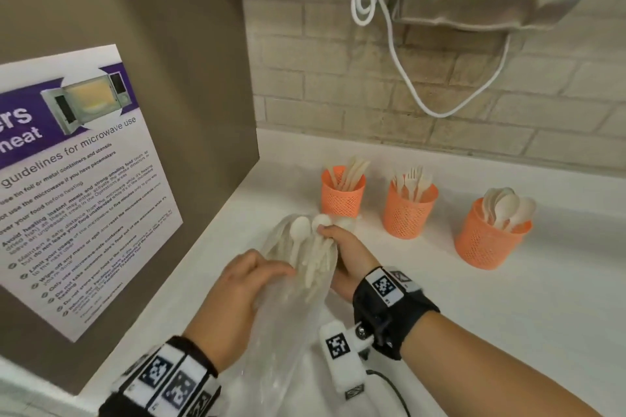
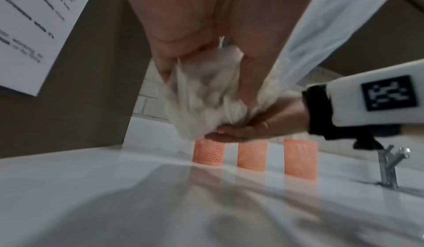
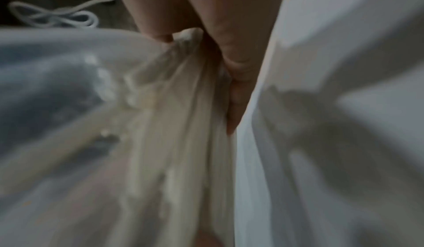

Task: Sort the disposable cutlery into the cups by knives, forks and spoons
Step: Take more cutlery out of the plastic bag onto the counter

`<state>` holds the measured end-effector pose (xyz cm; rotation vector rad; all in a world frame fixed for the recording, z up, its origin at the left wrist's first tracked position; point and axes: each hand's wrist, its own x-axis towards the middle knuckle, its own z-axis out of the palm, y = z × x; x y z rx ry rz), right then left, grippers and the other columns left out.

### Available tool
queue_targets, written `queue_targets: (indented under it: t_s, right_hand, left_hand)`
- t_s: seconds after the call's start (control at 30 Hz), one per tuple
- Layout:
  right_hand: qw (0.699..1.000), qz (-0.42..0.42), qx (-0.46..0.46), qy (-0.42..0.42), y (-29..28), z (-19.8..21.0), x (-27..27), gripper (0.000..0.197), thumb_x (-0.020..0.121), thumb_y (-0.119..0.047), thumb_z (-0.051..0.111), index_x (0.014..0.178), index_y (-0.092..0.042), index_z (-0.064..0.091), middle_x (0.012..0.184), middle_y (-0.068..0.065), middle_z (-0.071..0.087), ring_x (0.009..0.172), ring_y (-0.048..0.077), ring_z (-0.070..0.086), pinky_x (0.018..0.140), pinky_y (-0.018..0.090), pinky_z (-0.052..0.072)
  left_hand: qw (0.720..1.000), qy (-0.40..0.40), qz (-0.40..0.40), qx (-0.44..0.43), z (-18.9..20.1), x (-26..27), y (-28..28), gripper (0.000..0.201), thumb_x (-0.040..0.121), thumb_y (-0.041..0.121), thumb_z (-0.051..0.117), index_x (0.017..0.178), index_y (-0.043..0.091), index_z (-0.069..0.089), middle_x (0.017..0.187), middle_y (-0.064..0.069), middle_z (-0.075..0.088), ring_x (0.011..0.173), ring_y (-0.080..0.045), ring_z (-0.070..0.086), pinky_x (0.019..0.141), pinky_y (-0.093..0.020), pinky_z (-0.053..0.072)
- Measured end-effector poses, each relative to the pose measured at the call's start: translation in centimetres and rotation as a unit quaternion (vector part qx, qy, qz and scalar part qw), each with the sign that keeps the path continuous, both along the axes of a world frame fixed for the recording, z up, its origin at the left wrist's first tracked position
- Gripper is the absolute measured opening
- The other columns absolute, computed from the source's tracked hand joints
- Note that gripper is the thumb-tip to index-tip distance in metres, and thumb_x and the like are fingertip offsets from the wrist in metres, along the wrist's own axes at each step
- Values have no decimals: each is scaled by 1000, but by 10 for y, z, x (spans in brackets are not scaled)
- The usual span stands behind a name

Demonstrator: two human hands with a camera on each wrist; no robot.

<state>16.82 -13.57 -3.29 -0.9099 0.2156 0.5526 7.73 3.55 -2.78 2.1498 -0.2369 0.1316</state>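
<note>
My left hand (image 1: 233,284) grasps the clear bag (image 1: 288,332) of cutlery while my right hand (image 1: 342,250) pinches a spoon (image 1: 320,234) from its mouth; the handles run toward me, bowls pointing away. The spoon cup (image 1: 487,234) stands far right on the white counter (image 1: 508,298), nearer my right hand, below a brick wall (image 1: 338,78).

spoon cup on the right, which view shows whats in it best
The head view: the spoon cup shows its spoon bowls from above. The left wrist view shows only its blurred side, the contents hidden. The right wrist view misses it.
</note>
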Motion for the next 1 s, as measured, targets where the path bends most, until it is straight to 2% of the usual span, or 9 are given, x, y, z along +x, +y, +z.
queue_targets:
  t_s: [0.1,0.17,0.33,0.43,0.5,0.6,0.7,0.8,1.0]
  right_hand:
    - [989,-14,-75,-129,-7,15,5,50,86,2,54,133,-12,46,123,22,61,110,35,63,95,52,50]
    - [970,-8,-125,-206,-11,28,9,57,85,8,55,133,-22,46,123,13,63,111,28,63,98,49,49]
    - [902,64,-244,-351,-13,55,11,55,87,-4,63,137,-15,43,125,6,62,116,13,59,106,42,43]
    - [842,110,-307,-429,-8,67,5,41,89,-2,61,127,-10,48,99,-8,59,93,-13,58,90,14,47]
    - [796,133,-346,-478,-3,63,3,40,85,-6,68,122,-10,53,104,-1,62,94,-2,61,83,19,48]
    - [786,127,-389,-463,0,50,0,54,81,-17,75,127,-13,47,118,4,57,105,16,58,91,29,48]
    - [772,107,-411,-473,-3,47,0,37,84,-20,71,116,-13,53,114,2,59,102,16,59,89,29,49]
    - [741,54,-436,-509,-9,59,3,29,84,-25,70,110,-16,59,108,0,59,96,12,59,84,21,48]
    - [656,6,-504,-561,-4,86,12,13,87,-30,67,92,-17,67,77,-9,61,70,6,56,69,21,47]
  left_hand:
    - [973,-44,-75,215,-17,-13,16,70,85,5,56,115,66,38,115,31,39,114,7,39,100,-10,28]
    - [966,-13,-87,241,-17,-16,27,66,84,10,53,118,64,35,122,35,34,119,11,32,104,-11,25]
    - [979,-122,18,165,23,5,34,36,86,32,56,121,41,50,118,23,49,112,7,46,101,-19,35]
    - [972,-183,61,131,58,31,21,50,86,48,50,131,27,49,128,13,47,120,-1,43,103,-22,32]
    - [985,-136,43,100,71,47,8,51,90,45,53,136,27,44,134,14,45,124,0,40,104,-21,30]
    - [1000,-23,7,5,71,63,-3,32,90,29,60,122,29,57,119,8,63,106,-6,60,90,-19,42]
    - [998,-16,32,-53,65,68,-6,10,83,24,70,93,26,67,93,0,69,79,-10,66,75,-22,50]
    - [996,-27,51,-73,60,70,-9,2,85,24,68,85,24,70,83,-2,69,68,-4,58,67,-15,46]
    - [988,-4,72,-138,68,71,-14,9,88,23,64,85,23,73,86,-5,72,85,-18,69,81,-39,56]
